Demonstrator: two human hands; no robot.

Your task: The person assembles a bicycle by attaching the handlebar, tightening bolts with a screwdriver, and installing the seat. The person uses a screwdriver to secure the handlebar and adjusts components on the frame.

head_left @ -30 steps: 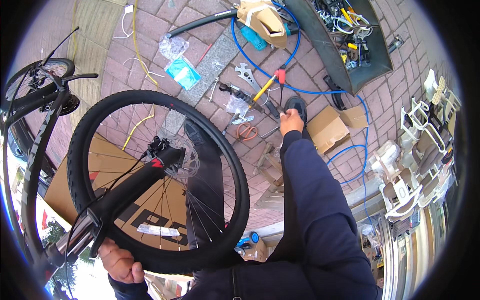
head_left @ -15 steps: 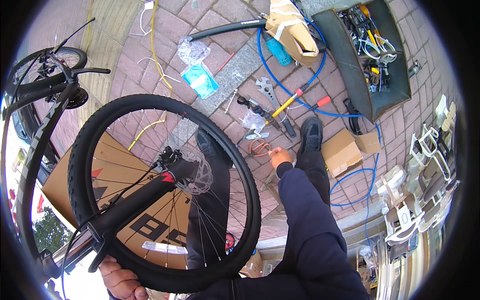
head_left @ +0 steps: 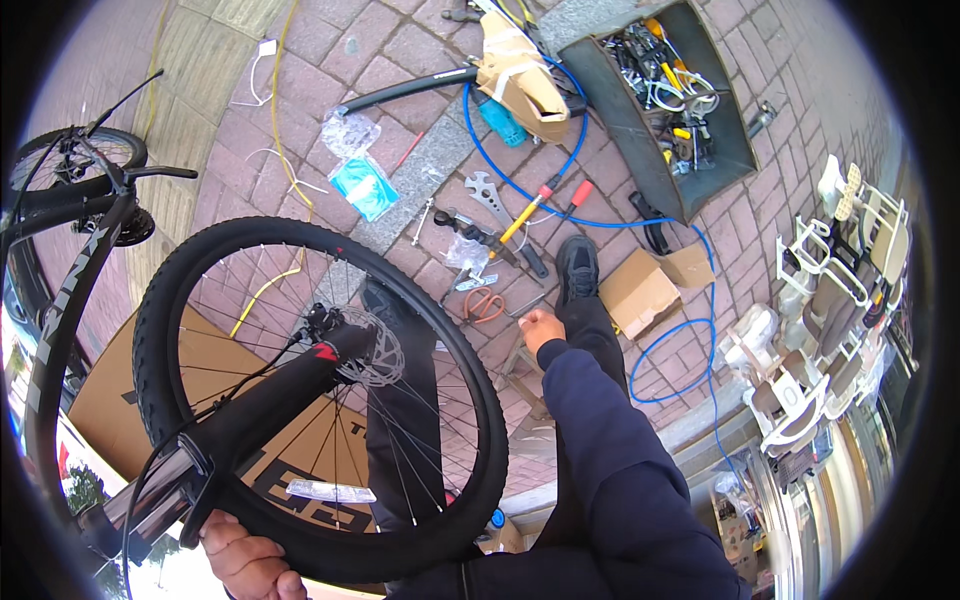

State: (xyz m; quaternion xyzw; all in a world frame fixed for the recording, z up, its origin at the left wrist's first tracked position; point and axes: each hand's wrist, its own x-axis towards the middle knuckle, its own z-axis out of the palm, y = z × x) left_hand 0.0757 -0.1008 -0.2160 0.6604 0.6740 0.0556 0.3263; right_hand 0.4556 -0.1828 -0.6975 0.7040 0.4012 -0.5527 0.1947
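A bicycle front wheel [head_left: 490,420] with a black knobby tire stands before me, its disc rotor [head_left: 372,348] and black fork [head_left: 270,400] facing up at me. My left hand [head_left: 248,562] is closed on the tire at its near edge, beside the fork; part of its grip is hidden. My right hand [head_left: 541,328] is low, near the paving, with its fingers pinched together. A thin metal rod [head_left: 530,305] shows at those fingertips; its kind is unclear. Orange-handled scissors [head_left: 484,306] lie just left of this hand.
Wrenches [head_left: 487,195], a yellow-handled tool [head_left: 525,222] and a small carton [head_left: 640,293] lie beyond my right hand. A metal toolbox [head_left: 690,190] stands far right. A blue hose [head_left: 632,375] loops over the bricks. Under the wheel lies flat cardboard [head_left: 110,390]; another bicycle [head_left: 75,270] stands left.
The view has shifted, so the ground things appear farther left. My right hand has moved slightly right, away from the scissors. My left hand keeps its hold at the tire.
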